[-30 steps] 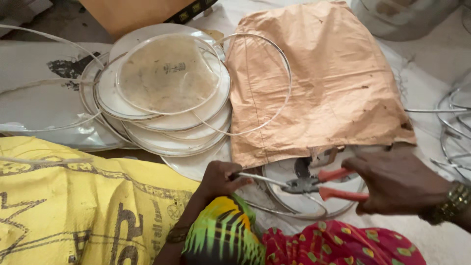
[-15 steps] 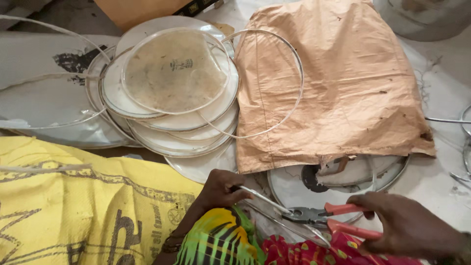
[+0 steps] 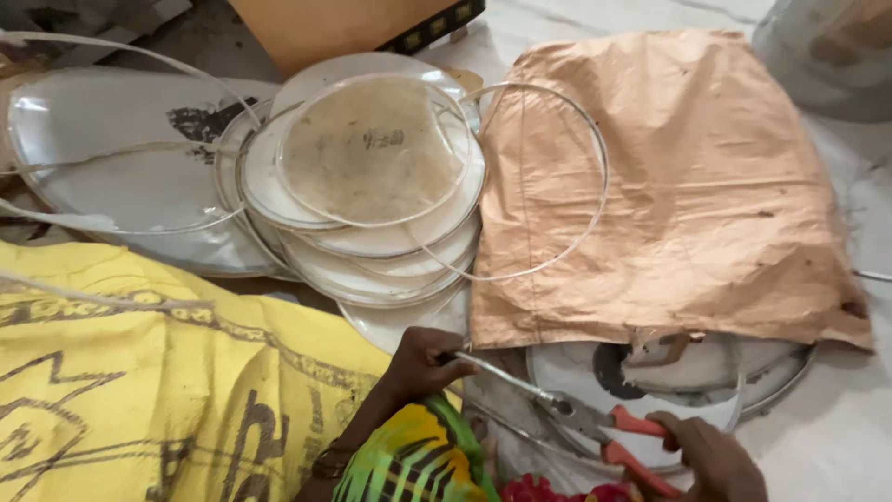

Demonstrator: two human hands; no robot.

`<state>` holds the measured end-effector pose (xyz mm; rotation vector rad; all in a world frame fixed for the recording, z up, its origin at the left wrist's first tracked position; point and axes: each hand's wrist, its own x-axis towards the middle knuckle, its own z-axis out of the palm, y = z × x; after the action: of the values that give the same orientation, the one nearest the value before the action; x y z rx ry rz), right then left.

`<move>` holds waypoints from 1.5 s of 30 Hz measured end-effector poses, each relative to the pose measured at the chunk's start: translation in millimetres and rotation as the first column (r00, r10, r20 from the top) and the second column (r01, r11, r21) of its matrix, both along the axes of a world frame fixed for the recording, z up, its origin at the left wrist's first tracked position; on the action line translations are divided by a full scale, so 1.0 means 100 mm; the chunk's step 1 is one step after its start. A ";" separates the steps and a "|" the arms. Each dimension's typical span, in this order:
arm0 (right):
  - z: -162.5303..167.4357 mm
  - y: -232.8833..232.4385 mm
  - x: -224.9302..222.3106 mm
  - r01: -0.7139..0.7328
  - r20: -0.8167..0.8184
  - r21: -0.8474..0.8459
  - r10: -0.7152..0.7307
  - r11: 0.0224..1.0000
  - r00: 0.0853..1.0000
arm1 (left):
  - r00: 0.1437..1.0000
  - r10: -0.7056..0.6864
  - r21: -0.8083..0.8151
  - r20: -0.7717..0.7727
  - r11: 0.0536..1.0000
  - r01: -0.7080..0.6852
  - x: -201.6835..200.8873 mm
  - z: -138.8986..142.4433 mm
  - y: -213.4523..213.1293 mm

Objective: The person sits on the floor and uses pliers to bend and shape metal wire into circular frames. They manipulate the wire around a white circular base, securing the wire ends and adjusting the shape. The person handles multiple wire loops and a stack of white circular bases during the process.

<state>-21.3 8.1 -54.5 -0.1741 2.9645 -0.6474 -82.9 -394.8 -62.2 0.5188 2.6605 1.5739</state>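
My left hand [image 3: 420, 364] pinches the end of a thin metal wire ring [image 3: 497, 372] low in the view. My right hand [image 3: 711, 460], at the bottom edge, grips red-handled pliers [image 3: 595, 423] whose jaws clamp on that same wire. Just behind the pliers lies a round white disc in a metal hoop [image 3: 743, 376], half covered by a tan woven sack [image 3: 669, 186].
A stack of round translucent skins [image 3: 372, 177] with loose wire rings [image 3: 585, 214] lies at centre left. A yellow printed sack [image 3: 139, 372] covers the lower left. A large white sheet [image 3: 102, 158] sits far left, a pale container [image 3: 827, 46] top right.
The view has shifted, so the sack and discs sit higher. My right hand with the pliers has dropped toward the bottom edge. My left hand still holds the wire.
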 end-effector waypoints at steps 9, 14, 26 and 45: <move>0.18 -0.07 -0.11 -0.094 -0.264 -0.139 0.055 0.986 0.963 | 0.999 0.013 -0.009 -0.035 1.000 -0.013 -0.15 -0.05 0.15; 0.66 -0.02 -0.14 -0.249 -0.165 -0.070 0.235 0.966 0.958 | 0.985 -0.048 -0.043 -0.167 0.998 0.041 -0.14 -0.02 0.20; 0.64 0.14 0.20 0.175 0.728 -0.365 0.163 0.914 0.666 | 0.993 -0.001 -0.028 -0.118 1.000 -0.002 0.01 -0.06 0.08; 0.51 -0.32 0.75 0.392 0.120 -0.803 0.522 -0.449 0.844 | 0.935 -0.149 -0.184 -0.321 0.979 0.093 -0.38 1.37 0.82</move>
<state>53.6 -24.4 -3.9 -0.2242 0.6536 -2.5389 -121.0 -312.5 74.6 1.0015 2.8931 1.3166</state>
